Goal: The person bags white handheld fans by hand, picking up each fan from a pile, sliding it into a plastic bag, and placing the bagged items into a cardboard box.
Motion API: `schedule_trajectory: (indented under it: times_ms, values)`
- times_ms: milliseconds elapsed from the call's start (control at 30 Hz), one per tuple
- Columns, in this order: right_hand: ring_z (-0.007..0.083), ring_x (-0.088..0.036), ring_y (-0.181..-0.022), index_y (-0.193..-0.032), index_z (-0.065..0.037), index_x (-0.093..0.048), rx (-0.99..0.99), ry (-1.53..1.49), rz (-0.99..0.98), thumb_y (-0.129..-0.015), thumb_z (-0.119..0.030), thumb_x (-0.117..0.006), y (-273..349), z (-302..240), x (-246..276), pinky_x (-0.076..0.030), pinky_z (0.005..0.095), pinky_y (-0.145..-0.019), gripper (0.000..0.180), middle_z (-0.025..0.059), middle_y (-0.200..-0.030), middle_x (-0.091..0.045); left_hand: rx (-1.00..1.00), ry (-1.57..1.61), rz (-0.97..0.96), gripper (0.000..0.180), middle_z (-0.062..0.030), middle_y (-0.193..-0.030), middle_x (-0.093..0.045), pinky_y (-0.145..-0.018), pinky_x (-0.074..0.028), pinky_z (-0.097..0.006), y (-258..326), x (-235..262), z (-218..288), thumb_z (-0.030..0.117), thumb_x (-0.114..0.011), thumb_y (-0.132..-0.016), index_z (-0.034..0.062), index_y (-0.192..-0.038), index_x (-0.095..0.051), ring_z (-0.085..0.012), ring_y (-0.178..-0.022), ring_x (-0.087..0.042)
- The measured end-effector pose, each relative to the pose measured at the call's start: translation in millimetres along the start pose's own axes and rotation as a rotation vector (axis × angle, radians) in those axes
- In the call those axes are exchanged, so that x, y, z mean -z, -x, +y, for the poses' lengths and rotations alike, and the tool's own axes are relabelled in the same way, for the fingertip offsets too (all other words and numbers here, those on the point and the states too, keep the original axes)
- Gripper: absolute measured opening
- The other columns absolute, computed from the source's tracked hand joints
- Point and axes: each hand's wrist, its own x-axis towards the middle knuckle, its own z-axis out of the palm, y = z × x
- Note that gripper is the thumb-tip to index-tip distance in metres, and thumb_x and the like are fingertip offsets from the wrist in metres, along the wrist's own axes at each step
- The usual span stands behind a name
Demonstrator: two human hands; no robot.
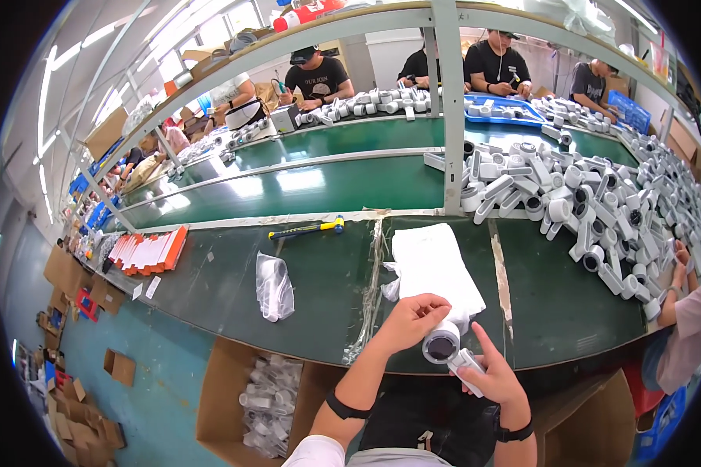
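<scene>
My right hand (494, 375) grips the handle of a white handheld device (442, 345), which has a round head with a dark face and silvery ring. The head is tilted toward me, just beyond the table's near edge. My left hand (417, 321) is closed in a pinch beside that head, at the near edge of a stack of white plastic bags (436, 261). Thin crumpled plastic shows by its fingertips, seemingly the edge of a bag. Left of the stack, a device in a clear bag (273, 288) lies on the dark green table (327, 272).
A yellow-and-black hammer (308, 229) lies near the far ledge. Loose white devices (576, 194) heap up on the right, with another person's arm (674, 292) beside them. Below stands a carton (218, 397) of bagged devices. A metal post (451, 117) rises ahead; people work beyond the conveyor (350, 179).
</scene>
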Motion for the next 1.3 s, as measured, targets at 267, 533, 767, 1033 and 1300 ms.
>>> schedule_trajectory:
  times_ms: [267,533,767,1033,1300]
  values:
    - [0.0111,-0.060,-0.063,-0.155,-0.013,-0.020,-0.077,0.109,-0.165,-0.087,-0.007,-0.065,-24.1,-3.7,7.7,-0.052,0.0260,-0.059,0.081,0.0100,-0.092,-0.068,-0.138,-0.174,-0.004,0.010,-0.0021,-0.084,-0.064,-0.065,-0.045,-0.023,8.8,11.9,-0.4,0.007,-0.065,-0.090,0.0013,-0.098,-0.069,-0.0073,-0.073,-0.056]
    - [0.0113,-0.060,-0.064,-0.155,-0.014,-0.022,-0.096,-0.009,-0.017,-0.087,-0.005,-0.064,-17.6,-15.3,1.0,-0.052,0.0265,-0.058,0.081,0.0093,-0.092,-0.067,-0.342,-0.349,0.030,0.010,-0.0077,-0.090,-0.063,-0.065,-0.048,-0.027,16.0,9.3,18.1,0.005,-0.067,-0.087,0.0021,-0.097,-0.069,-0.0170,-0.072,-0.060]
    - [0.0107,-0.059,-0.065,-0.154,-0.014,-0.025,-0.073,0.119,-0.116,-0.089,-0.005,-0.063,-28.0,-4.8,7.1,-0.051,0.0255,-0.059,0.077,0.0084,-0.094,-0.067,-0.539,-0.599,0.008,0.013,-0.0094,-0.085,-0.058,-0.064,-0.049,-0.034,17.2,2.5,30.1,0.008,-0.070,-0.082,0.0060,-0.094,-0.069,-0.0260,-0.073,-0.059]
    - [0.0100,-0.058,-0.062,-0.150,-0.013,-0.033,0.025,-0.100,0.063,-0.089,-0.007,-0.064,-21.6,-0.4,-12.2,-0.049,0.0241,-0.054,0.069,0.0076,-0.091,-0.065,-0.554,-0.601,0.078,0.014,-0.0082,-0.089,-0.059,-0.064,-0.050,-0.032,21.4,-4.6,22.7,0.004,-0.071,-0.083,0.0044,-0.097,-0.070,-0.0233,-0.074,-0.060]
    - [0.0119,-0.060,-0.059,-0.148,-0.007,-0.027,0.087,-0.284,0.246,-0.090,-0.006,-0.061,-23.5,6.7,-26.1,-0.048,0.0247,-0.048,0.066,0.0103,-0.090,-0.064,-0.620,-0.547,0.116,0.013,-0.0088,-0.087,-0.060,-0.061,-0.051,-0.032,28.2,-35.5,9.8,0.003,-0.070,-0.084,0.0026,-0.097,-0.069,-0.0242,-0.071,-0.062]
